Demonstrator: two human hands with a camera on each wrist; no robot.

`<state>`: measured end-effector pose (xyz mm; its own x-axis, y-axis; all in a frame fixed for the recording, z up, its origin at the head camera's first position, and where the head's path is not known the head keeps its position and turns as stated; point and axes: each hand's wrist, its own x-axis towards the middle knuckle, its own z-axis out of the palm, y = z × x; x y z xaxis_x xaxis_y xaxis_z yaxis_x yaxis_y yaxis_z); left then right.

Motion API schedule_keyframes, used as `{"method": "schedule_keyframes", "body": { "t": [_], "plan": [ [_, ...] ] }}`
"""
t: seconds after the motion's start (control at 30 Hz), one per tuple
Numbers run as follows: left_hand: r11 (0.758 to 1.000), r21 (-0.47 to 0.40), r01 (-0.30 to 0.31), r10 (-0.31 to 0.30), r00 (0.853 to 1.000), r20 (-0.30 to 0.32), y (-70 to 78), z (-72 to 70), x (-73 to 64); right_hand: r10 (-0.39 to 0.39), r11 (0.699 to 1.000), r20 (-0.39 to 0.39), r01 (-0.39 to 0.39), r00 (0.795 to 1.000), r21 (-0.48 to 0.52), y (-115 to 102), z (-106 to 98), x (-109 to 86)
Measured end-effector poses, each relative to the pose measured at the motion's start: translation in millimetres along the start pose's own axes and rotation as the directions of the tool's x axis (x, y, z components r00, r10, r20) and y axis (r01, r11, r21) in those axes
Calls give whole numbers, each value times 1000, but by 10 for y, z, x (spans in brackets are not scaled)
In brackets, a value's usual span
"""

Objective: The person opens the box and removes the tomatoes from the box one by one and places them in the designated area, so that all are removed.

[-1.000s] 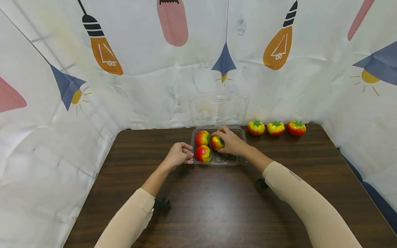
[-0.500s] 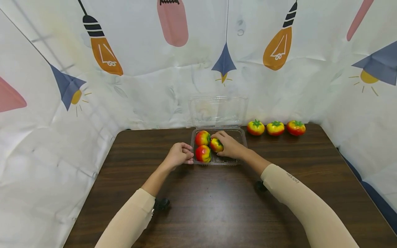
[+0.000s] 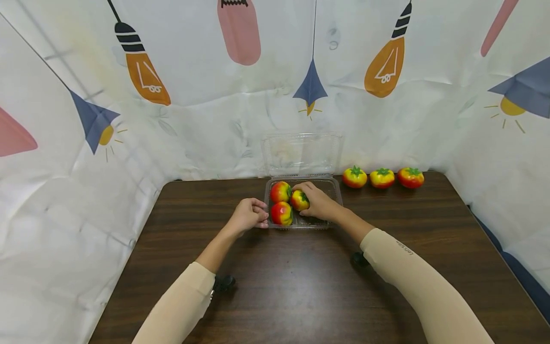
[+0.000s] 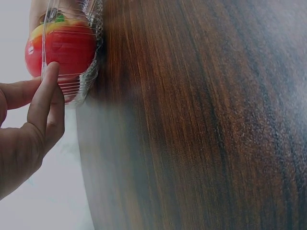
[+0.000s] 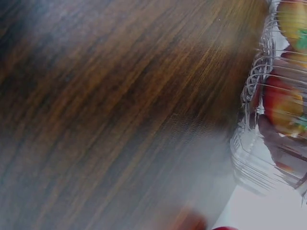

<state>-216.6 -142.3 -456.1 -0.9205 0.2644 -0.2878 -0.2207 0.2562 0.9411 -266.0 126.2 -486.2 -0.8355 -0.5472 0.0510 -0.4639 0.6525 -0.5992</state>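
A clear plastic clamshell box (image 3: 334,192) stands near the table's back edge, its lid (image 3: 296,154) raised behind it. My left hand (image 3: 248,214) pinches the box's left rim; in the left wrist view its fingertips lie on the ribbed wall. Inside, my right hand (image 3: 319,203) holds a red-and-yellow tomato-like fruit (image 3: 300,200) with a green top, its right side hidden by the fingers. Left of that, two similar fruits, a back one (image 3: 280,191) and a front one (image 3: 281,213), sit in the box's left part. The right wrist view shows fruit through the box wall, but no fingers clearly.
Three more such fruits stand in a row right of the box: a left one (image 3: 354,177), a middle one (image 3: 382,178) and a right one (image 3: 410,177). Around the dark wooden table (image 3: 279,291) hangs a white patterned cloth (image 3: 206,129), close behind the lid.
My right hand has shifted slightly down towards the front of the box and still holds its fruit, which has turned a little. The left hand stays at the rim.
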Motion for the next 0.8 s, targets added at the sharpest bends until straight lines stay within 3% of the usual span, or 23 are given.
{"method": "schedule_keyframes", "body": {
  "t": [0.4, 0.8],
  "plan": [
    [1000, 2, 1, -1, 1000, -2, -9, 10, 4, 66, 997, -13, -65, 998, 30, 3, -61, 13],
    [1000, 5, 8, -8, 1000, -16, 7, 13, 6, 46, 999, -80, -44, 996, 31, -116, -183, -93]
  ]
}}
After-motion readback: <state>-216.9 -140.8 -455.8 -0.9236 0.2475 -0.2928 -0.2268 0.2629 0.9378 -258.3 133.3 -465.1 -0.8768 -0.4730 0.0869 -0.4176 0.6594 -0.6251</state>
